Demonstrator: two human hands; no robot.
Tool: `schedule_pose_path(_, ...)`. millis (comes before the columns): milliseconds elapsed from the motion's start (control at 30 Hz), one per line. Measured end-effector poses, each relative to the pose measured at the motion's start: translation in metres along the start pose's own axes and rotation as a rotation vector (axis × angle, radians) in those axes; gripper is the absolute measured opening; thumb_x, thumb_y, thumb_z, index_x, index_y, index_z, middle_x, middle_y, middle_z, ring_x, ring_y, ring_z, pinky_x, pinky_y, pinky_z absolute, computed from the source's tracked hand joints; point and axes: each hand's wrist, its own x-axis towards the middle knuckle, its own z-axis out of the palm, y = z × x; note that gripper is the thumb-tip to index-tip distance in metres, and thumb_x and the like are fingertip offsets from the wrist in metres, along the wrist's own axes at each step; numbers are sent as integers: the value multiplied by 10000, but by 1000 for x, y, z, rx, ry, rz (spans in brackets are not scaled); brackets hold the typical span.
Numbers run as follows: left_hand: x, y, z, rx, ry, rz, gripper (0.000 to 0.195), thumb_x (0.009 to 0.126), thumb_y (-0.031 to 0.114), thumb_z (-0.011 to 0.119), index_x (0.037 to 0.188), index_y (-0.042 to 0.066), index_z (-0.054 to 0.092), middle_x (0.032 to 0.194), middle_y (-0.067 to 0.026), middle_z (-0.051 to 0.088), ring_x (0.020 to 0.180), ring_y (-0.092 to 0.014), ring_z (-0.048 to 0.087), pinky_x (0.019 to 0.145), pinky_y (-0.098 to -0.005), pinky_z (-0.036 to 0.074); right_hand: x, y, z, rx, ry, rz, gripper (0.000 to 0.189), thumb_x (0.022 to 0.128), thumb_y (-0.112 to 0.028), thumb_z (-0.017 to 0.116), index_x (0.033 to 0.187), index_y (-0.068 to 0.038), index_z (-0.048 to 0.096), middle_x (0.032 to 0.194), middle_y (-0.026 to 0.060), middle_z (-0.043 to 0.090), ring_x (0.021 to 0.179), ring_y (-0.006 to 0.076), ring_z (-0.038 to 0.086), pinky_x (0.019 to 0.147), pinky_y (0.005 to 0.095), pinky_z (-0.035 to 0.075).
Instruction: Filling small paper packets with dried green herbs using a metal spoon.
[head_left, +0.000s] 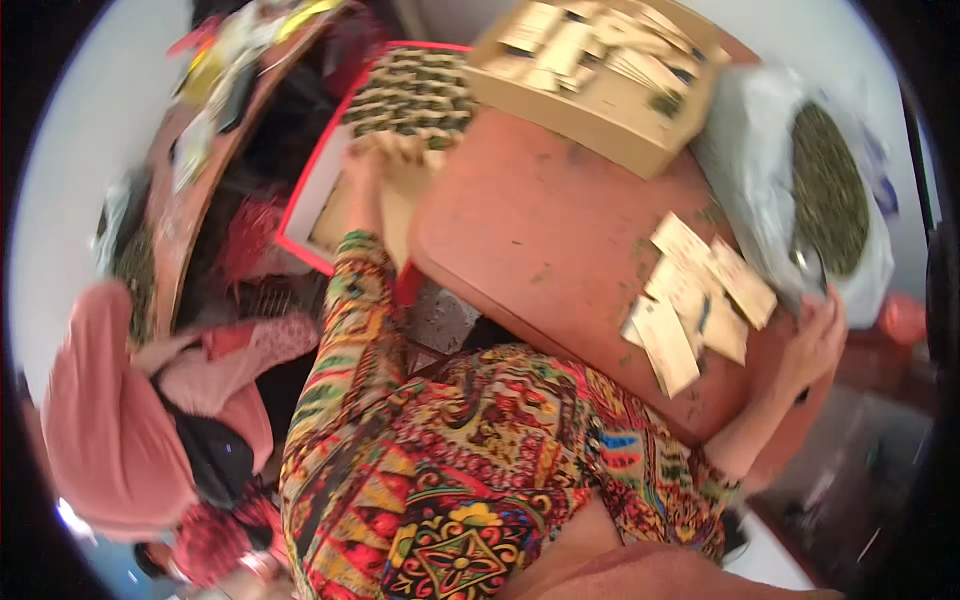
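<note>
My left hand (365, 163) reaches into a red-edged box (311, 195) and touches the near end of packed rows of brown paper packets (412, 94). Dark green dried plant matter shows in their open tops. Blur hides whether its fingers grip a packet. Over the table's right edge, my right hand (819, 334) has its fingers at the handle of a metal spoon (808, 261). The spoon's bowl lies against the near edge of dried, shredded leaf (829, 187) in a translucent plastic bag (757, 150). Left of that hand, several flat paper envelopes (675, 337) overlap on the reddish table (517, 202).
A cardboard box (562, 116) of loose paper envelopes stands at the table's far side. Leaf crumbs dot the tabletop. To the left, a wooden bench (199, 176) bears plastic packets, and a person in a pink head covering (112, 420) sits close by.
</note>
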Motion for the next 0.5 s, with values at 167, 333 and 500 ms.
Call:
schedule_pose_path(167,-76,81,77,-403,23,65,396,875,19,599,1249,49,472,1132,-84,563,946,-212,597,720,-340,550,-9,-15,-6,-114,109,4,274,1033,-201,508,1192,-59,680,858,46,719,738,87,632,662,239,493)
schedule_pose_path(333,-182,192,66,-216,-284,540,361,852,-38,654,1188,19,534,1148,-78,565,983,-171,582,814,-291,520,-7,-34,5,65,61,-76,265,1027,-166,510,1190,-35,673,813,24,701,725,63,612,663,226,495)
schedule_pose_path(500,-319,283,126,-48,-1082,704,398,846,17,716,1224,42,594,1172,-69,625,1098,-194,596,881,-317,521,-13,-30,0,72,60,-135,246,1006,-137,529,1189,-62,675,802,40,722,686,69,625,669,237,522)
